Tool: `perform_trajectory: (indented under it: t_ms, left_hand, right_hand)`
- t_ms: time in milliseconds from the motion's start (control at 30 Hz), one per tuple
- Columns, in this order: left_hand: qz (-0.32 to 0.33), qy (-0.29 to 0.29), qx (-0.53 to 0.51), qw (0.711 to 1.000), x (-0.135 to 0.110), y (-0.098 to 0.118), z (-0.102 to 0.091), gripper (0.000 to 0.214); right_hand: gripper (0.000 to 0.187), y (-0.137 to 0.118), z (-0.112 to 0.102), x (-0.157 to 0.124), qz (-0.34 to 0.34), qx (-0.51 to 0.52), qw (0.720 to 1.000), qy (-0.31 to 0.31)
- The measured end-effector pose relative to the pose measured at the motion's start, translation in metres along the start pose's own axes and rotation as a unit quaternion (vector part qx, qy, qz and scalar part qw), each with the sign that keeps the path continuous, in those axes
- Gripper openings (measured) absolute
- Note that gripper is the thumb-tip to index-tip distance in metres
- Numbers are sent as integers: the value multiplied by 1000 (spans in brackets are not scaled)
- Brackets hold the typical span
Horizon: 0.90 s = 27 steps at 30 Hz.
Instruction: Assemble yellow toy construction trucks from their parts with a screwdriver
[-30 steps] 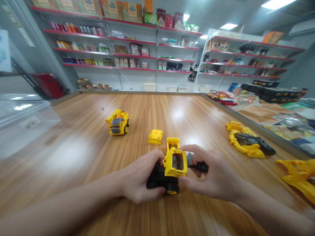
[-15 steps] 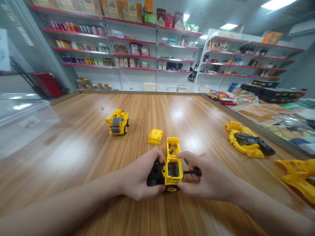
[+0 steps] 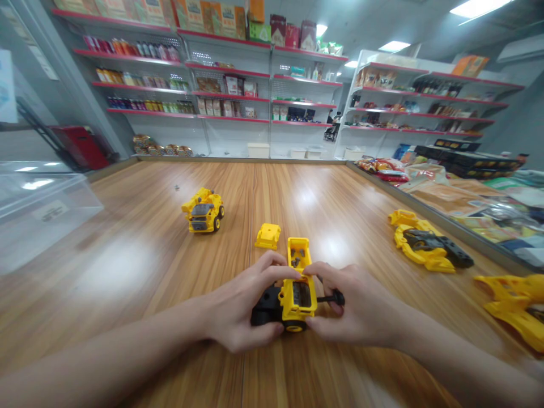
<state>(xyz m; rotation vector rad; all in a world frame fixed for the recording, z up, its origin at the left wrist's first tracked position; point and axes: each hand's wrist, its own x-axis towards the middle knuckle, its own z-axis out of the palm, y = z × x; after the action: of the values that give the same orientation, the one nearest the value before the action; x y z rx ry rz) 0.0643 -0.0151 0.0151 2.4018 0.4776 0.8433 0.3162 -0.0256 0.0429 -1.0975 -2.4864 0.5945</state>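
Observation:
A yellow toy truck cab (image 3: pixel 291 309) sits on a black chassis (image 3: pixel 267 306), low in the middle of the view. My left hand (image 3: pixel 240 306) is closed around the chassis, a finger reaching over the cab's top edge. From the other side, my right hand (image 3: pixel 355 303) grips the cab between thumb and forefinger. A black screwdriver (image 3: pixel 334 297) is tucked under its other fingers. Just behind the cab lies a yellow tray-shaped part (image 3: pixel 299 249) with several small dark screws in it. Farther back is a loose yellow cover (image 3: pixel 268 236).
An assembled yellow toy truck (image 3: pixel 204 211) stands left on the wooden table (image 3: pixel 140 294). At right lie a yellow and black toy vehicle (image 3: pixel 425 241) and another yellow piece (image 3: pixel 512 306). A clear plastic box (image 3: pixel 46 215) is at the left edge; stocked shelves (image 3: pixel 232 71) line the back.
A finger of my left hand has moved right, over the top of the cab. The cab and chassis have shifted very slightly left.

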Motion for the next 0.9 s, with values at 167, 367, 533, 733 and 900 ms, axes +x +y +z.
perform_trajectory:
  t_ms: [167, 367, 533, 733, 900]
  left_hand:
    - [2, -15, -3, 1000, 3, 3, -1, 70]
    - [5, -20, 9, 1000, 2, 3, -2, 67]
    - [0, -42, 54, 998, 0, 3, -1, 61]
    - [-12, -58, 64, 996, 1, 5, -1, 47]
    - [-7, -58, 63, 996, 3, 3, -1, 47]
  right_hand:
    - [51, 0, 1, 0, -5, -13, 1000, 5]
    - [50, -2, 0, 3, -5, -20, 1000, -6]
    - [51, -2, 0, 2, -10, -20, 1000, -8]
    - [53, -1, -1, 2, -6, -20, 1000, -5]
    - [54, -2, 0, 1, -11, -3, 1000, -3]
